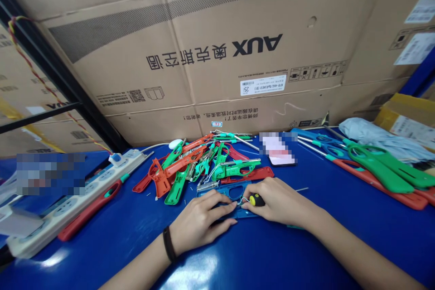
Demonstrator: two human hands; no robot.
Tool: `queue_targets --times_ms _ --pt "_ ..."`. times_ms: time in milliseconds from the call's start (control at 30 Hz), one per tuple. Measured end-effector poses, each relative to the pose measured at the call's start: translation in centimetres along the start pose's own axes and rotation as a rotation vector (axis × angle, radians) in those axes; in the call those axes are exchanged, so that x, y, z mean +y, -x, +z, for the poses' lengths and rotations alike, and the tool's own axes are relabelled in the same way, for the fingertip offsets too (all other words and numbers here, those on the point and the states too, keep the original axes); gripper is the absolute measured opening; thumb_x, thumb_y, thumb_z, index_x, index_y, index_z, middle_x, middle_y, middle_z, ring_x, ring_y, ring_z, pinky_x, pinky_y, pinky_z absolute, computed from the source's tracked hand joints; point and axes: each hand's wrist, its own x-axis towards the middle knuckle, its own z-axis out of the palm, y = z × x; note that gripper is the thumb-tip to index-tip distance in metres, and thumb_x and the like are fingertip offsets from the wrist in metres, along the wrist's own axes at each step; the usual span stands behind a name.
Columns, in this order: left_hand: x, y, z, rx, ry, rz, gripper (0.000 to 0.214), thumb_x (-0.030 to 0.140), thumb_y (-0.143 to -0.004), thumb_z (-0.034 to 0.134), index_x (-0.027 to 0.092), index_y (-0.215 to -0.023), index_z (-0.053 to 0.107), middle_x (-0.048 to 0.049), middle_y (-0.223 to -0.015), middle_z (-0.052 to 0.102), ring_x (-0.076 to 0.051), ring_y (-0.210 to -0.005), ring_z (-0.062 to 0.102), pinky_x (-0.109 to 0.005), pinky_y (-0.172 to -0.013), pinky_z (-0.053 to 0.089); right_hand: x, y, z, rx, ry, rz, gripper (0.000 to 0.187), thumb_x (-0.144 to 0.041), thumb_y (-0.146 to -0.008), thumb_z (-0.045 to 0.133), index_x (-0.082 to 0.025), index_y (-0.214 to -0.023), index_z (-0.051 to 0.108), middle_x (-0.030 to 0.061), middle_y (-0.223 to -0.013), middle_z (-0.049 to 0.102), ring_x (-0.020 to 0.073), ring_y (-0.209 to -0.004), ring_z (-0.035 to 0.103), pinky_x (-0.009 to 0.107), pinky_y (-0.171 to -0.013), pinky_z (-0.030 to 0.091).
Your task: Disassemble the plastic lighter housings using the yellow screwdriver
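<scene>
The left hand (200, 217) is grasping a flat, bright blue plastic handle frame (231, 195) from above, its fingers (224, 208) lying across the frame and steadying it on the glossy blue tabletop (136, 244). A black wristband (168, 244) is circling that wrist. The right hand (275, 201) is clenched around a small screwdriver with a yellow-and-black handle (256, 200), whose tip is sitting at a thin wire loop (243, 200) on the blue frame.

Just beyond the hands, a loose heap of red, orange and green plastic handle pieces (197, 167) is lying on the tabletop, some with metal parts attached. To the right, long green-and-red and blue plastic-handled tools with metal shafts (380, 172) are lying side by side, near a crumpled pale grey cloth (374, 136) and a yellow cardboard box (404, 118). A phone with a blurred screen (278, 150) is resting just behind the heap. On the left, a white power strip (68, 208) is lying beside a red plastic handle with a green tip (90, 208). Large tan cardboard cartons printed with AUX (204, 54) are standing behind the tabletop, filling the background.
</scene>
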Motion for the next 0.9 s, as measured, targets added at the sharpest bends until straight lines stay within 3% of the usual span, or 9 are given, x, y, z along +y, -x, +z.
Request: queue_targets --times_ms 233,467,900 --pt "0.18 -0.14 -0.08 -0.013 -0.068 0.018 0.025 0.029 -0.090 0.054 0.017 -0.111 0.061 -0.0065 -0.098 0.065 -0.017 -0.085 0.063 -0.027 -0.070 0.055 0.23 -0.03 -0.17 0.066 -0.075 0.016 0.019 -0.040 -0.085 0.057 -0.024 -0.090 0.066 0.0009 -0.085 0.072 0.0201 -0.080 0.066 0.026 -0.064 0.041" --pt "0.24 0.02 0.09 0.026 -0.100 0.029 0.027 0.030 -0.090 0.055 0.017 -0.113 0.060 -0.0063 -0.098 0.066 -0.017 -0.084 0.063 -0.027 -0.070 0.056 0.18 -0.17 -0.19 0.055 -0.143 0.001 0.012 -0.031 -0.087 0.055 -0.024 -0.084 0.064 -0.0007 -0.086 0.071 0.0180 -0.081 0.065 0.024 -0.067 0.040" --pt "0.22 -0.16 -0.06 0.043 0.058 -0.035 0.025 0.028 -0.087 0.058 0.018 -0.110 0.063 -0.0076 -0.097 0.067 -0.018 -0.084 0.063 -0.030 -0.075 0.055 0.12 -0.06 -0.36 0.025 -0.132 -0.002 0.010 -0.027 -0.088 0.054 -0.022 -0.085 0.062 0.0008 -0.082 0.070 0.0173 -0.077 0.064 0.023 -0.062 0.038"
